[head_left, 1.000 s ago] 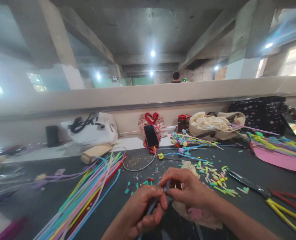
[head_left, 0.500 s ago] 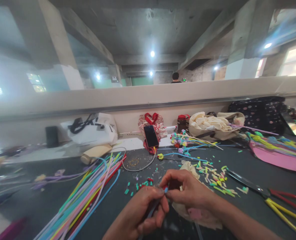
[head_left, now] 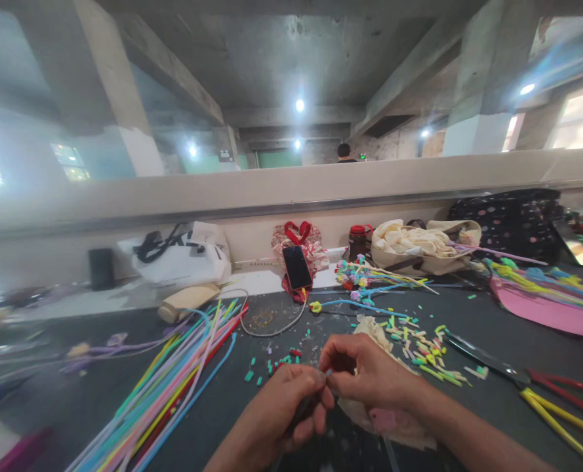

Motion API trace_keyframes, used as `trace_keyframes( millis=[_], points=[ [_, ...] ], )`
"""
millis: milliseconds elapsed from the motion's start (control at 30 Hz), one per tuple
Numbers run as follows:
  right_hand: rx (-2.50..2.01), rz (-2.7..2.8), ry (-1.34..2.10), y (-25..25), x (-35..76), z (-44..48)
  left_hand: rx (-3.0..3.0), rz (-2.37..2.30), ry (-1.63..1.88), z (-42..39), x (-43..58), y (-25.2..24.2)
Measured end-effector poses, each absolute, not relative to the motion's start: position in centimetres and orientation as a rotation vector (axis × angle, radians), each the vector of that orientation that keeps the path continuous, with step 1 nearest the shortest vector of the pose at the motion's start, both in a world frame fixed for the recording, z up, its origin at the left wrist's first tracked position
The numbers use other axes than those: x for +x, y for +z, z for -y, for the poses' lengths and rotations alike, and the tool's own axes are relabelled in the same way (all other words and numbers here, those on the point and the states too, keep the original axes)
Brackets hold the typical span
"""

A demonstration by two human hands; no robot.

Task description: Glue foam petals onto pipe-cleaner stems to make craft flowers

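My left hand [head_left: 294, 406] and my right hand [head_left: 367, 370] meet at the front middle of the dark table, fingertips almost touching. Both are closed in a pinch on a small pale-blue piece [head_left: 327, 372], mostly hidden by the fingers; it looks like part of a pipe cleaner. Under my right wrist lies a crumpled cream cloth [head_left: 409, 429] with a pink patch. Short green and red cut bits [head_left: 284, 362] are scattered just beyond my left hand. To the left, a bundle of long coloured pipe cleaners [head_left: 173, 387] lies slantwise.
Long-bladed scissors [head_left: 500, 364] with red and yellow handles lie at right, beside a heap of cut bits [head_left: 426, 347]. Farther back are a phone [head_left: 297, 267] on a cable, finished-looking flower stems [head_left: 364, 278], a red-lidded bottle [head_left: 358, 242] and a white bag [head_left: 187, 255].
The blue piece between my fingertips shows less than before. My right fingers have shifted slightly; both hands stay in nearly the same place.
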State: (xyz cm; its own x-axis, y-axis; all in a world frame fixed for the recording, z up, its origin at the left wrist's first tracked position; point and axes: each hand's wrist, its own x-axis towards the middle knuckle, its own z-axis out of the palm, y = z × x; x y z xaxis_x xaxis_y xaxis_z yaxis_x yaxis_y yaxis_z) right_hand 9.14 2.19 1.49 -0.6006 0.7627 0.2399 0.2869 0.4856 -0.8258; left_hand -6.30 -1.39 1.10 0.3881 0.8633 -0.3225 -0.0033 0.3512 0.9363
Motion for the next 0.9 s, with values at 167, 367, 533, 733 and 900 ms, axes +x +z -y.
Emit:
trace_keyframes(
  millis=[167,367,533,733,900],
  points=[
    [-0.895,2.158,0.913,1.2,9.3,-2.8,1.075,-1.106,0.778,1.1,-6.2,1.5],
    [-0.936,2.131,0.885,1.1,9.6,-3.3,1.041,-1.28,1.055,1.2,-5.3,1.7],
    [-0.994,2.15,0.82,0.9,9.4,-3.2,1.222,-1.373,1.055,1.1,-5.0,0.9],
    [-1.08,2.15,0.827,0.9,8.9,-2.9,1.592,-1.639,1.015,1.7,-4.8,1.2],
    [-1.094,2.127,0.875,0.5,8.7,-2.9,1.734,-1.689,1.014,2.0,-4.7,1.1]
  ],
)
